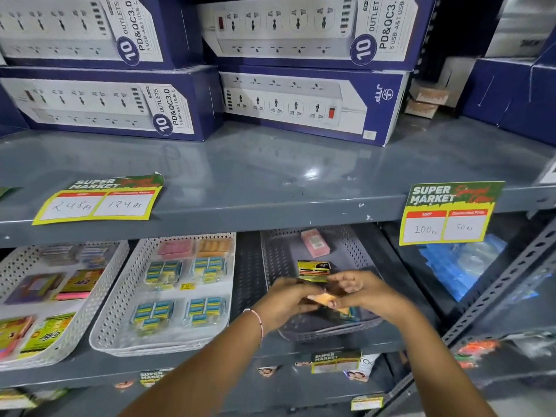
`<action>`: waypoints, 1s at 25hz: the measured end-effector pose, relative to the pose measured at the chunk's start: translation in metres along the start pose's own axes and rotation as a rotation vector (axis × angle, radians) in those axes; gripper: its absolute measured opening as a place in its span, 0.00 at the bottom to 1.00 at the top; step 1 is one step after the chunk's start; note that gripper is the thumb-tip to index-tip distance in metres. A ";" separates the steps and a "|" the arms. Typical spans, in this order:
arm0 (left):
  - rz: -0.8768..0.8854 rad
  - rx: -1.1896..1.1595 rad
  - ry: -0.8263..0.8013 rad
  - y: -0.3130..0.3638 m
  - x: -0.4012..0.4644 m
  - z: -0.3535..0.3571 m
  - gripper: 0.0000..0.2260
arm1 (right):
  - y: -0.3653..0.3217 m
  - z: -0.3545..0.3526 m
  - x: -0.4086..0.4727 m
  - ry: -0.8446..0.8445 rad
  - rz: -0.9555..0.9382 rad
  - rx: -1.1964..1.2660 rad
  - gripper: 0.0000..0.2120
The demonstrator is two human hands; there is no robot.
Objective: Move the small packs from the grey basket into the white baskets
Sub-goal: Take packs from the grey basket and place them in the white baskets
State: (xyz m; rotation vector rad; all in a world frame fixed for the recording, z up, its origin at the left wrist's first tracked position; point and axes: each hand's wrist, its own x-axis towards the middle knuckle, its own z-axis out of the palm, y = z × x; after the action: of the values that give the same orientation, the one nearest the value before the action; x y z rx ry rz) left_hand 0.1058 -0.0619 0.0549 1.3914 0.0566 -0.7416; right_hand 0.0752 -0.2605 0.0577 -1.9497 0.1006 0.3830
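Observation:
On the lower shelf stands the grey basket. Over its middle, my left hand and my right hand meet and both pinch a small orange pack. Behind the hands a yellow-and-black pack lies in the basket, and a pink pack rests at its back. A blue-and-yellow pack peeks out under my right hand. Left of the grey basket is a white basket with several blue-yellow packs plus pink and orange ones. A second white basket sits at the far left.
The upper grey shelf overhangs the baskets and carries stacked blue power-strip boxes. Price tags hang off its front edge. Blue plastic bags lie right of the grey basket, beside a perforated metal upright.

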 end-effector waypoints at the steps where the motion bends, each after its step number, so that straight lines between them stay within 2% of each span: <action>1: -0.019 0.046 -0.059 0.005 0.006 -0.003 0.07 | 0.002 -0.002 0.003 0.014 0.016 -0.033 0.28; 3: -0.068 0.125 -0.207 0.016 0.024 -0.005 0.10 | 0.006 -0.002 0.002 0.012 0.062 -0.052 0.23; 5: -0.081 0.209 -0.221 0.027 0.049 0.001 0.12 | 0.010 -0.001 -0.001 0.067 0.102 -0.078 0.22; 6: -0.011 0.353 -0.094 0.033 0.067 0.004 0.12 | 0.012 0.003 0.000 0.123 0.118 -0.097 0.22; 8: 0.262 0.907 0.176 0.040 0.104 0.007 0.12 | 0.017 0.012 0.001 0.271 0.179 -0.088 0.19; 9: 0.390 1.153 0.229 0.043 0.117 0.010 0.14 | 0.016 0.019 0.001 0.332 0.197 -0.070 0.15; 10: 0.495 1.320 0.227 0.047 0.129 0.012 0.16 | 0.016 0.024 0.001 0.379 0.208 -0.098 0.12; 11: 0.577 1.462 0.172 0.048 0.144 0.012 0.17 | 0.018 0.024 0.001 0.404 0.184 -0.213 0.13; 13: 0.554 1.699 0.047 0.051 0.157 0.020 0.16 | 0.021 0.027 -0.007 0.432 0.166 -0.388 0.20; 15: 0.437 1.670 -0.121 0.050 0.162 0.025 0.12 | 0.022 0.026 -0.015 0.468 0.130 -0.405 0.22; 16: 0.399 1.715 -0.142 0.051 0.169 0.027 0.09 | 0.023 0.025 -0.017 0.490 0.110 -0.383 0.22; 17: 0.474 1.737 -0.150 0.055 0.166 0.030 0.09 | 0.025 0.023 -0.019 0.508 0.077 -0.372 0.22; 19: 0.447 1.691 -0.051 0.059 0.161 0.030 0.09 | 0.025 0.023 -0.022 0.528 0.038 -0.370 0.21; 20: 0.513 1.662 -0.048 0.062 0.150 0.029 0.11 | 0.026 0.023 -0.022 0.545 0.036 -0.376 0.20; 21: 0.665 1.657 0.014 0.064 0.152 0.024 0.15 | 0.025 0.024 -0.023 0.560 0.034 -0.371 0.20; 22: 0.701 1.638 0.061 0.064 0.149 0.016 0.19 | 0.025 0.026 -0.021 0.568 0.053 -0.349 0.19; 23: 0.747 1.657 0.099 0.063 0.145 0.003 0.19 | 0.021 0.029 -0.017 0.570 0.053 -0.351 0.17; 25: 0.751 1.517 0.184 0.064 0.114 -0.021 0.14 | 0.009 0.037 -0.007 0.543 0.036 -0.400 0.08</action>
State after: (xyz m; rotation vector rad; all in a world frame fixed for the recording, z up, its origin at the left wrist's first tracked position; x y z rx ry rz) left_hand 0.2341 -0.0932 0.0541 2.6380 -1.0241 0.1372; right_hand 0.0578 -0.2310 0.0390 -2.4078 0.4374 -0.1273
